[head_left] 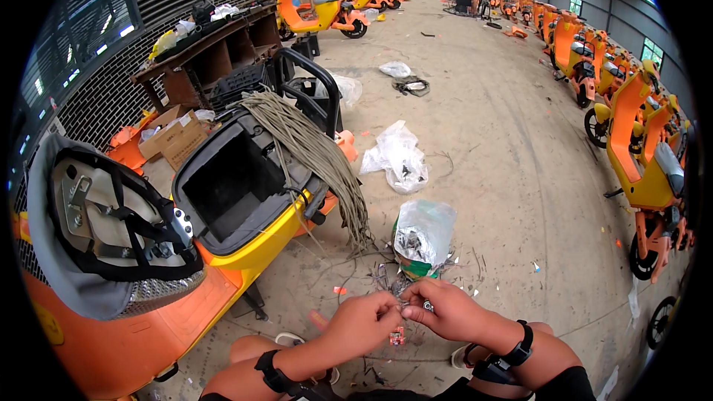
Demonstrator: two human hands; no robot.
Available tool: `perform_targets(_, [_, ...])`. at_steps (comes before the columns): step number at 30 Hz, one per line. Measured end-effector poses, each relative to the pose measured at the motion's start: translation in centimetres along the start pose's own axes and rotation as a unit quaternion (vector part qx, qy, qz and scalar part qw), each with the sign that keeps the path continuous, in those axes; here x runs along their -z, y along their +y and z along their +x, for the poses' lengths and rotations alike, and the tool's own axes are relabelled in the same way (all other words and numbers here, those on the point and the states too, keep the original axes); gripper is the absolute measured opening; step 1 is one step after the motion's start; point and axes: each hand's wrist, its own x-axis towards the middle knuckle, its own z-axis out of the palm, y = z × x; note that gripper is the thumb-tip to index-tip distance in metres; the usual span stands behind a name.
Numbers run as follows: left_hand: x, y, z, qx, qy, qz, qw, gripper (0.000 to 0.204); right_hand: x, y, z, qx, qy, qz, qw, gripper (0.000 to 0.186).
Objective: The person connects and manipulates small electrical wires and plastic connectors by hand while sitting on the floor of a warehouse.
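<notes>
My left hand (364, 321) and my right hand (445, 310) meet in front of me, above the floor between my knees. Both are closed in a pinch, fingertips nearly touching. What lies between the fingertips is too small to name. A small shiny metal piece (428, 305) shows at my right hand's fingers. Just below the hands is a small red patterned piece (397, 336). Right beyond them stands an open bag (425, 226), whitish inside and green lower down, with scraps in it.
At my left is an orange and yellow scooter (275, 234) with its grey seat (82, 252) tipped up. A bundle of grey-green cables (312, 141) drapes over its open storage box (230, 178). Clear plastic bags (397, 156) and wire scraps litter the floor. Scooters (631, 134) line the right side.
</notes>
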Motion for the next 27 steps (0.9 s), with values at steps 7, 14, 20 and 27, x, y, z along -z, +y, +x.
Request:
perform_targets(7, [1.1,0.2,0.4,0.183,-0.148,-0.253,0.938,0.018,0.7,0.5,0.2,0.215,0.002,-0.082,0.973,0.036])
perform_targets(14, [1.1,-0.1,0.4,0.18,-0.144,-0.256,0.939,0.019,0.6,1.0,0.0,0.221,0.038,-0.091,0.97,0.021])
perform_targets(20, [0.8,0.3,0.5,0.168,-0.115,-0.261,0.944,0.02,0.6,0.7,0.0,0.218,0.057,-0.13,0.966,0.015])
perform_targets(27, [0.6,0.2,0.7,0.176,-0.103,-0.253,0.946,0.015,0.6,0.5,-0.2,0.218,0.077,-0.157,0.96,0.014])
